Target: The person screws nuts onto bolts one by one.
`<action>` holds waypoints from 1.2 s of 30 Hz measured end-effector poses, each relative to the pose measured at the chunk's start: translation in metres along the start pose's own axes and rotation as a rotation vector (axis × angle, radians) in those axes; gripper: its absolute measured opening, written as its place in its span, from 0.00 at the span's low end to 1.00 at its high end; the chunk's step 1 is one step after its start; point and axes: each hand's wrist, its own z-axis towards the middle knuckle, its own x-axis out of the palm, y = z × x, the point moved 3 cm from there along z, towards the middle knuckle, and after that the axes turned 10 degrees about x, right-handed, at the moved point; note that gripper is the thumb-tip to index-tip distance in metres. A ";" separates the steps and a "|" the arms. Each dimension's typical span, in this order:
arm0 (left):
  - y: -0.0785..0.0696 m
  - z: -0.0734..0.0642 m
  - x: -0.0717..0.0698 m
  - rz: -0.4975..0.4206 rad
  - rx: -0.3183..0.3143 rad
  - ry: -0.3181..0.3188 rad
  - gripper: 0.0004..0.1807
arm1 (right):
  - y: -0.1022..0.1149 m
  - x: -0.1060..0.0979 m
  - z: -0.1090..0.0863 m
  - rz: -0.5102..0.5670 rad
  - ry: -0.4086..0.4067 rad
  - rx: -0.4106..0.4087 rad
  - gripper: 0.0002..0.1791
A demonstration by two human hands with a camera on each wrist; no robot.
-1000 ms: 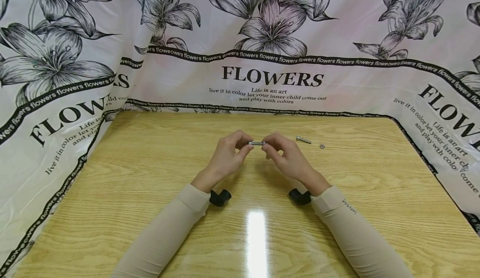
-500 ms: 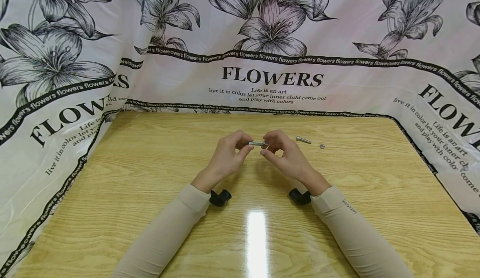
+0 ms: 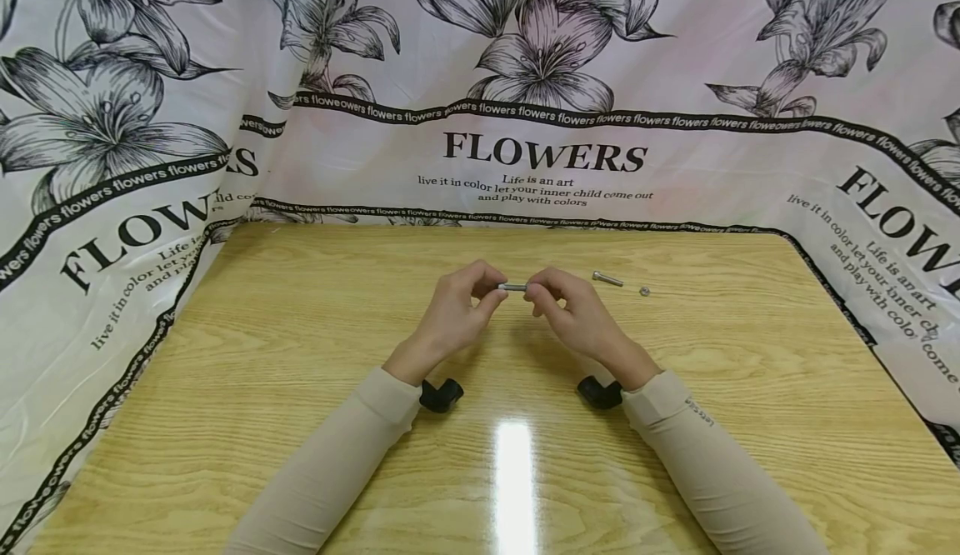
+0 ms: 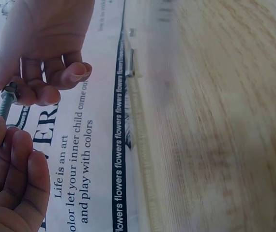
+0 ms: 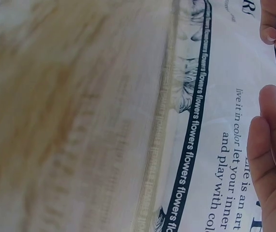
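Observation:
Above the middle of the table, my left hand (image 3: pixel 453 309) pinches one end of a silver bolt (image 3: pixel 513 287) between thumb and fingertips. The bolt lies roughly level and points toward my right hand (image 3: pixel 573 309). In the left wrist view, a hex nut (image 4: pixel 12 89) sits on the bolt's far end, above the threaded shank (image 4: pixel 4 106). Thumb and index finger of the right hand pinch that nut, its other fingers loosely curled. In the right wrist view, only parts of both hands show at the right edge; the bolt is out of sight there.
A second bolt (image 3: pixel 607 278) and a loose nut (image 3: pixel 644 292) lie on the wooden table (image 3: pixel 337 288) to the right, beyond the right hand. A white flower-print cloth (image 3: pixel 360 155) hangs around the back and sides. Black wrist cameras (image 3: pixel 441 395) sit at both cuffs.
Half a second ago my right thumb and index finger were spread apart around the nut; now they have come together on it again. My left hand and the bolt have stayed in place.

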 end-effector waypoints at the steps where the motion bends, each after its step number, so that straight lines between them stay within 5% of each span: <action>1: 0.000 0.000 0.000 -0.001 0.001 0.000 0.05 | 0.000 0.000 0.000 0.003 0.003 0.006 0.09; 8: 0.001 0.000 0.000 -0.001 0.007 -0.002 0.05 | 0.001 0.000 -0.002 -0.001 0.013 0.006 0.16; 16: 0.000 0.000 -0.001 0.001 0.014 -0.009 0.05 | 0.022 -0.003 -0.004 0.016 0.005 -0.127 0.12; 19: 0.000 0.000 -0.001 0.003 0.013 -0.011 0.05 | 0.029 -0.004 -0.005 0.018 0.010 -0.100 0.10; 27: 0.000 0.000 -0.001 0.001 0.013 -0.006 0.04 | 0.002 0.000 0.000 0.005 0.000 0.005 0.05; 36: 0.000 0.000 -0.001 -0.007 0.007 -0.013 0.04 | 0.005 -0.001 -0.002 0.001 0.015 -0.043 0.15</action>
